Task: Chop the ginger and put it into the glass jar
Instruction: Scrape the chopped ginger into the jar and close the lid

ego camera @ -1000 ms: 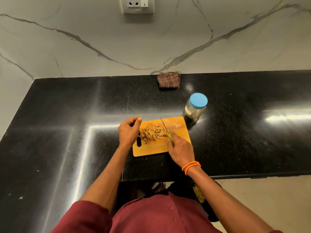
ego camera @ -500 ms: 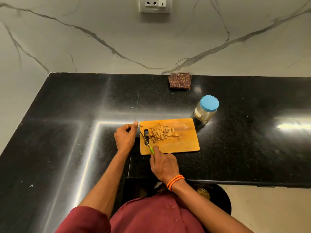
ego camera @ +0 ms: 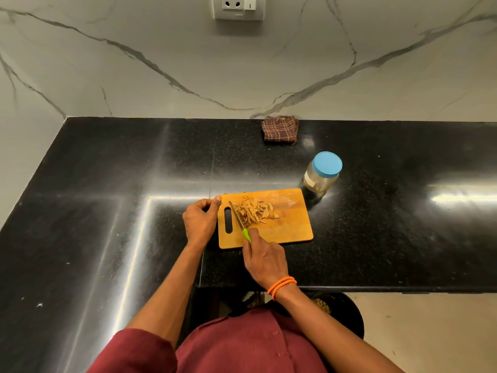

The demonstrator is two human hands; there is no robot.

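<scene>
The right hand [ego camera: 265, 261] grips the green-handled knife [ego camera: 240, 221], blade lying along the left side of the pale ginger strips [ego camera: 254, 211] heaped mid-board on the wooden chopping board [ego camera: 293, 230], while the left hand's [ego camera: 200, 220] curled, empty fingers touch its far-left corner, the blue-lidded glass jar [ego camera: 321, 172] still capped beyond its far-right corner.

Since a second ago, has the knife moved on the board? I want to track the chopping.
Yes. The knife has swung from the ginger pile's right side to its left, now beside the cutting board's handle slot.
</scene>
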